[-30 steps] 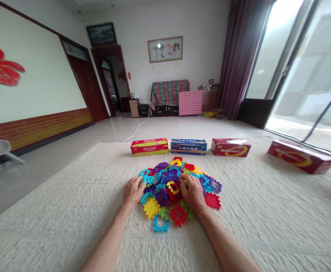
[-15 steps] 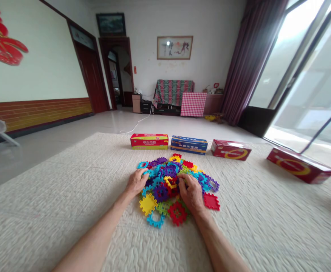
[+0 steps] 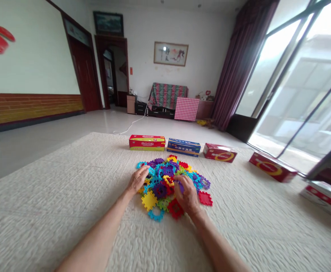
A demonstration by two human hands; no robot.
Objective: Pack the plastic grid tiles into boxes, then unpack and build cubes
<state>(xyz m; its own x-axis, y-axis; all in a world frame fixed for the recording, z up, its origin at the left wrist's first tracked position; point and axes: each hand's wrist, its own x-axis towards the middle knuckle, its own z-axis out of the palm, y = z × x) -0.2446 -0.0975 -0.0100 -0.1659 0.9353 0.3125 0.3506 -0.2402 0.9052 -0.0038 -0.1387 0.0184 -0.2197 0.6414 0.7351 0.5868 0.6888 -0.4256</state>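
Note:
A heap of interlocking plastic tiles (image 3: 167, 171) with notched edges lies on the cream quilted mat, in purple, blue, red, yellow and green. My left hand (image 3: 138, 179) rests against the heap's left side, fingers stretched forward, with nothing visible in it. At the right of the heap, my right hand (image 3: 186, 192) is closed around a purple tile (image 3: 179, 186), mostly hidden by the fingers. Close to me lie a solid yellow tile (image 3: 149, 200), a blue frame tile (image 3: 155, 215) and a red tile (image 3: 175, 209). Another red tile (image 3: 205, 198) sits right of my right hand.
Beyond the heap stand a red-and-yellow box (image 3: 147, 143), a blue box (image 3: 183, 147) and a dark red box (image 3: 220, 152). Farther right are another dark red box (image 3: 272, 166) and a white-and-red box (image 3: 327, 198). The quilted mat (image 3: 54, 196) extends around them.
The view has turned to the right, bringing the white-and-red box into sight. A purple tile now shows in my right hand's fingers. My left hand stays beside the heap.

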